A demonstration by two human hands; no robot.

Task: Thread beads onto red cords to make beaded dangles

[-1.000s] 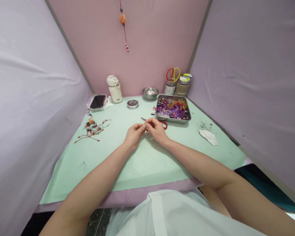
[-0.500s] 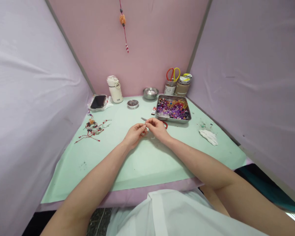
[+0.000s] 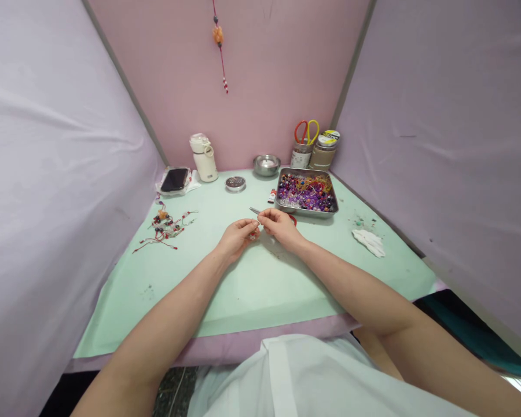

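Near the table's middle, my left hand (image 3: 238, 238) is closed on a small cluster of red and white beads (image 3: 255, 234), partly covered by the fingers. My right hand (image 3: 280, 227) is pinched close to the left fingertips; what it grips, perhaps a thread, is too small to make out. A pair of scissors shows behind the right hand, with its metal blade tips (image 3: 254, 211) to the left and its red handle (image 3: 292, 220) to the right. The hand hides its middle, so I cannot tell whether they touch.
A metal tray of beads (image 3: 308, 214) sits behind my right hand, beside a small red-and-white tube (image 3: 271, 196). Farther back are a steel bowl (image 3: 267, 167), a round bead container (image 3: 235, 184) and a cream bottle (image 3: 205, 159). Beaded cords (image 3: 165, 227) lie left, a white cloth (image 3: 369, 242) right.
My right hand has shifted very slightly right, and its fingertips sit a little farther from my left thumb. More of the red and white beads shows in my left hand.
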